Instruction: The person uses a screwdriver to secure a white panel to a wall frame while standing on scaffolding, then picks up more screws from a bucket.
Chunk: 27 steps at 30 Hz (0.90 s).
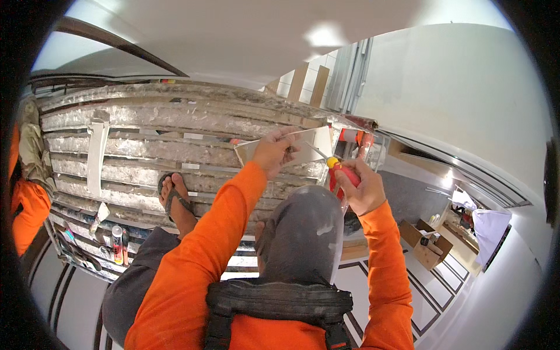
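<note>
My right hand [366, 186] is closed around the red and yellow handle of a screwdriver [339, 170]. Its thin metal shaft points up and left, toward my left hand [273, 153]. The fingers of that hand are bent together near the shaft's tip, and whatever they pinch is too small to make out. Beneath both lies a pale rectangular board [303, 146], partly covered by my left hand. Just right of the board stands a clear-sided container [378, 153] with orange and red things in it.
I crouch on a plaster-spattered slatted platform [151, 149]. A pale strip [96, 154] lies across it, and a sealant tube [117, 245] sits near other tools. Another person's orange sleeve [30, 210] shows at far left. Below right is a cardboard box [417, 238]; a white wall [443, 81] rises beyond.
</note>
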{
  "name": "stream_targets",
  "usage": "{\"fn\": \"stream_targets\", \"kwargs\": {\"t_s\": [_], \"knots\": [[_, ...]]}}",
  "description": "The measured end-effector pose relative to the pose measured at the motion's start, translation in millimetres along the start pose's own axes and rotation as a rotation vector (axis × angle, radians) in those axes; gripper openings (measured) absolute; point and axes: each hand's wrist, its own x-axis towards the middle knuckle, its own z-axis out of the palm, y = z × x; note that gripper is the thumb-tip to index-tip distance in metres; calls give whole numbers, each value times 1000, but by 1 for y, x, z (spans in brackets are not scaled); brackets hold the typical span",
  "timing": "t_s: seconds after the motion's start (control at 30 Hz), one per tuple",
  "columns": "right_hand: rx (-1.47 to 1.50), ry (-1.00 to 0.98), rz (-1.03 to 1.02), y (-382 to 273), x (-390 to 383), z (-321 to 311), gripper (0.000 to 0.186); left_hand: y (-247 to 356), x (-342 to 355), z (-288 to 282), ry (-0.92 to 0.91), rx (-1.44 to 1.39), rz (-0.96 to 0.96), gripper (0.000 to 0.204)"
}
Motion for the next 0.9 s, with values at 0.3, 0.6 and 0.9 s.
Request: {"fn": "stream_targets", "kwargs": {"t_s": [0.3, 0.6, 0.9], "knots": [[58, 51, 49, 23, 1, 7, 27, 0, 0, 1, -175, -167, -16, 32], [233, 14, 97, 12, 2, 7, 27, 2, -1, -4, -98, 74, -84, 32], [214, 18, 136, 30, -1, 12, 25, -6, 1, -7, -194, -114, 11, 23]]}}
